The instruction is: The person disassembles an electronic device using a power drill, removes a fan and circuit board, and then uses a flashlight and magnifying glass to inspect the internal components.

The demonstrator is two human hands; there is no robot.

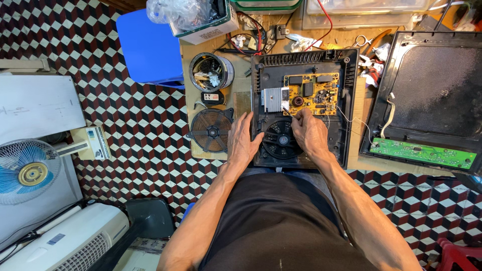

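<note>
**What I can't make out**

My right hand (pixel 309 131) covers part of the fan (pixel 280 140), and whatever its fingertips pinch is too small to tell. My left hand (pixel 243 140) hides the casing (pixel 351 100) edge beneath it. The lid (pixel 432 95) and green board (pixel 424 153) run off the right edge. Parts on the yellow board (pixel 311 94) are too small to identify.

Two circuit boards (pixel 311 94) (pixel 424 152); two fans (pixel 281 140) (pixel 27 170).
</note>
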